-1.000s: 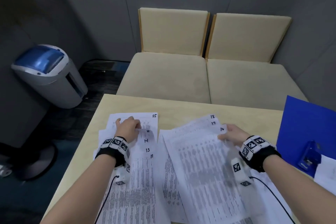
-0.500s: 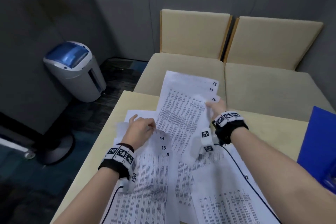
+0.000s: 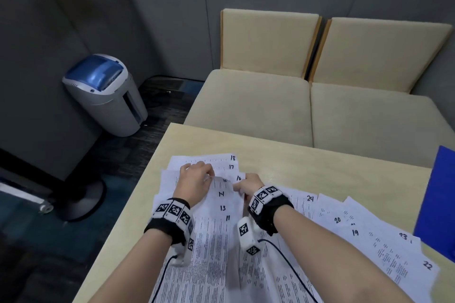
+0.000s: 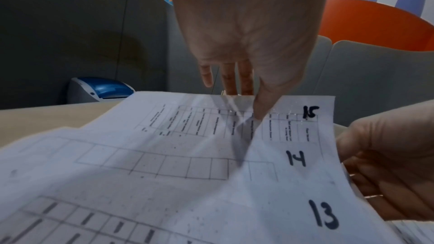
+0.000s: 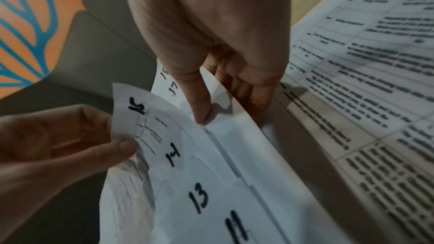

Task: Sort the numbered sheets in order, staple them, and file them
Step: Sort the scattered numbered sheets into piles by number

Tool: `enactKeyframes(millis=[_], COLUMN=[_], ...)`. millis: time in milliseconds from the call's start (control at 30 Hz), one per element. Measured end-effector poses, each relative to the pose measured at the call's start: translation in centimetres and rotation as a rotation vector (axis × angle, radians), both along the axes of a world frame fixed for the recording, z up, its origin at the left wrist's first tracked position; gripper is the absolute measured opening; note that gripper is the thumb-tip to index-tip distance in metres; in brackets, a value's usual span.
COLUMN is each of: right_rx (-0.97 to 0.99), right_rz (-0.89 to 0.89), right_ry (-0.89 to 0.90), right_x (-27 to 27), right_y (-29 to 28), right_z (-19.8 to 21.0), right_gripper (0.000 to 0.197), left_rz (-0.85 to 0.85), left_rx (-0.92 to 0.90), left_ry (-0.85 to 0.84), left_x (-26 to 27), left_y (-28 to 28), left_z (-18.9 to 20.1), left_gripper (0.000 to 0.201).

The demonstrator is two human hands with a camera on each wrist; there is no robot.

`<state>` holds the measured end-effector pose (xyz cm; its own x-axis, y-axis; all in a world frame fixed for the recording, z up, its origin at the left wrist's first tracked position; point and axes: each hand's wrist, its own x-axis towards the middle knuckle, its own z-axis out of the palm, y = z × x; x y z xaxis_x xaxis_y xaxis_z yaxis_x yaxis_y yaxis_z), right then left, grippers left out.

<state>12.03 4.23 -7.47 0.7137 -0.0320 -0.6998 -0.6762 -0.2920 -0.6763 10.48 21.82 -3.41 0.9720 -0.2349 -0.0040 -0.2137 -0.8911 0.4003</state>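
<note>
On the counter [image 3: 307, 155] lies a fanned stack of numbered sheets [image 3: 221, 229], thin, limp and prone to sliding, best taken at the numbered corners. The left hand [image 3: 194, 179] pinches sheet 15 [image 4: 281, 118]; the right hand [image 3: 247, 183] pinches the sheets beneath.

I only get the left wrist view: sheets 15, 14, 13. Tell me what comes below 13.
Observer: Right below sheet 13 comes sheet 11; no 12 shows in that fan.
Operator: Now report what lies beyond sheet 15.
Observer: Behind it, sheet 16, sheet 17 and sheet 18 fan out in order, away from the person.
</note>
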Motion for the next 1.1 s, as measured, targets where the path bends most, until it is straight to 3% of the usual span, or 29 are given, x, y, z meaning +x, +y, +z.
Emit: enactKeyframes(millis=[133,233,400,467,667,800,900,1100], right_rx=[-0.075,-0.096,-0.053,0.035,0.276,0.018,-0.185,-0.207], right_rz=[0.145,0.22,0.245,0.188,-0.212,-0.122,0.095,0.035], right_ry=[0.055,0.044,-0.002,-0.013,0.006,-0.088,-0.117,-0.171], right_x=[-0.3,-0.6,-1.2,-1.0,0.7,2.0,3.2,4.9], right_y=[0.4,1.0,1.3,1.4,0.9,1.4,2.0,1.1], right_z=[0.3,0.4,0.4,0.4,1.2,1.2,0.8,0.1], right_gripper=[0.032,0.054,0.053,0.048,0.042,0.018,0.022,0.024], left_rz=[-0.015,-0.046,-0.072,-0.08,-0.088,-0.091,-0.097,-0.115], left_rx=[0.03,0.072,0.042,-0.007,-0.054,-0.071,-0.063,-0.032], left_ry=[0.021,0.108,0.12,0.073,-0.012,0.011,0.049,0.122], left_x=[0.4,1.1,1.5,1.3,0.4,0.4,0.8,2.0], left_y=[0.2,0.3,0.4,0.3,0.6,0.5,0.5,0.4], left_z=[-0.6,-1.0,-1.2,-1.3,-1.7,-1.8,-1.7,-1.9], left_gripper=[0.006,0.007,0.007,0.005,0.011,0.01,0.009,0.009])
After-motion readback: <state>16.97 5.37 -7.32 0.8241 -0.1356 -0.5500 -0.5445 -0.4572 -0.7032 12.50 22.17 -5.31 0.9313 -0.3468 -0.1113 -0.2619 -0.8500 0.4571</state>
